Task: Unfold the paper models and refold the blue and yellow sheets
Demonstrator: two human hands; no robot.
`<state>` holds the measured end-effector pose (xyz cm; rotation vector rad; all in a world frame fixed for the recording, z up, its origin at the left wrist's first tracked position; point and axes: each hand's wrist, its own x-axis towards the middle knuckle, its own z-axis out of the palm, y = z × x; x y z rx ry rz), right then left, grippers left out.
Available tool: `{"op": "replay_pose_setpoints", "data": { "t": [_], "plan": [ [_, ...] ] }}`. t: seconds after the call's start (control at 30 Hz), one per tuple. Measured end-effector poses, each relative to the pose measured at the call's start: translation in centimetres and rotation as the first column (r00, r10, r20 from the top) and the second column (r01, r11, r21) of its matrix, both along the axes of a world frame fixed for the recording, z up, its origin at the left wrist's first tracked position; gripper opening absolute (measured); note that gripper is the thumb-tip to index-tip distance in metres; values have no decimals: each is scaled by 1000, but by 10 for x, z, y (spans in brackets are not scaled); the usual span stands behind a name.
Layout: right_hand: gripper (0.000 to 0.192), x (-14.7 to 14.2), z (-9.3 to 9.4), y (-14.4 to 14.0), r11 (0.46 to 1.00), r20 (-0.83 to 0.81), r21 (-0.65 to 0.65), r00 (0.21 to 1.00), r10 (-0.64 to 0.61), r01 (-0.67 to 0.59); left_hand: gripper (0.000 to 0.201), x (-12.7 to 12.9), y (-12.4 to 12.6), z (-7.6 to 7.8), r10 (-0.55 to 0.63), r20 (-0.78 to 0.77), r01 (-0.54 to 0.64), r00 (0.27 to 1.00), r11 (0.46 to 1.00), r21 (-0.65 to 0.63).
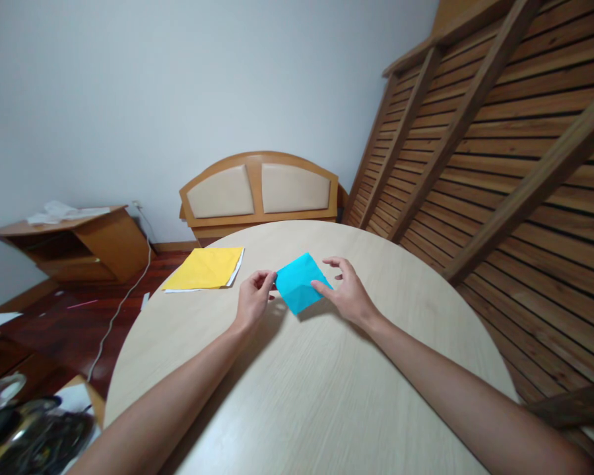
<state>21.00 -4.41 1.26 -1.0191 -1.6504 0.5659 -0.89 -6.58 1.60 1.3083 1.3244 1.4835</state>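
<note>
A square of bright blue paper [297, 280], with faint creases, is held a little above the table and turned corner-down. My left hand [255, 297] is closed, its thumb and fingers pinching the paper's left corner. At the right corner, my right hand [349, 293] has its thumb lying over the paper's face, while its index and middle fingers stand apart from the thumb. Whether any lower finger touches the paper's back is hidden. Beyond my left hand, a stack of yellow paper [205, 267] with white sheets under it lies on the table.
The round pale wooden table [301, 396] fills the foreground. Behind it stands a headboard [257, 188] with cream panels. Slatted wood panels [475, 145] lean at the right. On the left are a wooden cabinet [99, 244], a white cable [113, 323] and blurred clutter [34, 429].
</note>
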Motion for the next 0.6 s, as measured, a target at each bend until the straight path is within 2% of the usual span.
{"op": "replay_pose_setpoints", "data": {
  "t": [0.03, 0.1, 0.17, 0.23, 0.27, 0.37, 0.47, 0.6],
  "plan": [
    [58, 0, -2, 1, 1000, -26, -23, 999, 20, -20, 47, -1, 1, -1, -10, -16, 10, 1000, 1000, 18],
    [70, 1, -6, 4, 978, -102, -145, 986, 135, -149, 45, -1, 2, -2, -37, -48, 39, 998, 998, 49],
    [73, 1, -8, 5, 902, -205, -285, 940, 273, -324, 45, -1, 1, -2, -67, -74, 72, 995, 995, 74],
    [63, 0, -8, 4, 833, -264, -346, 897, 355, -432, 45, 1, -1, -2, -88, -86, 96, 992, 991, 89],
    [56, -1, -7, 4, 822, -265, -352, 890, 372, -448, 46, 2, -2, -1, -97, -85, 104, 992, 991, 87],
    [44, -3, -5, 1, 839, -238, -337, 901, 363, -428, 51, 6, -5, 0, -139, -64, 142, 988, 989, 45],
    [43, -5, -4, -1, 846, -253, -333, 903, 346, -417, 51, 9, -8, 0, -185, -66, 186, 980, 983, 2],
    [44, -5, -4, -2, 857, -255, -339, 915, 313, -388, 48, 12, -9, -2, -201, -97, 203, 975, 979, 13]
  ]
}}
